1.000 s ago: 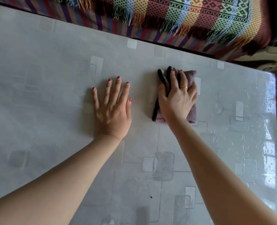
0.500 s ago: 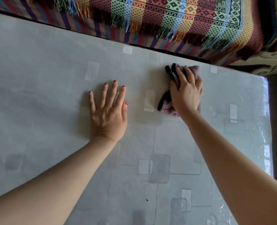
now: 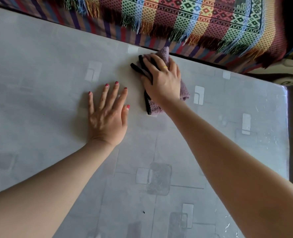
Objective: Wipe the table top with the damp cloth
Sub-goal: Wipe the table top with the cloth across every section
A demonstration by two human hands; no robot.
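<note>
A folded mauve cloth (image 3: pixel 183 91) with black edging lies on the grey patterned table top (image 3: pixel 39 83), close to the far edge. My right hand (image 3: pixel 163 79) presses flat on the cloth with its fingers spread and pointing to the far left; a gold ring shows on one finger. The cloth's far corner pokes out beyond my fingertips at the table's edge. My left hand (image 3: pixel 108 114) lies flat on the bare table just left of the cloth, fingers straight and slightly apart.
A bright striped and fringed woven blanket (image 3: pixel 194 23) hangs along the table's far edge. The right edge of the table (image 3: pixel 287 134) drops off to a dark gap. Wet glossy streaks (image 3: pixel 271 143) shine near the right side.
My right hand has pushed the cloth away from me toward the far edge and turned it to the left. My left hand stays flat in place.
</note>
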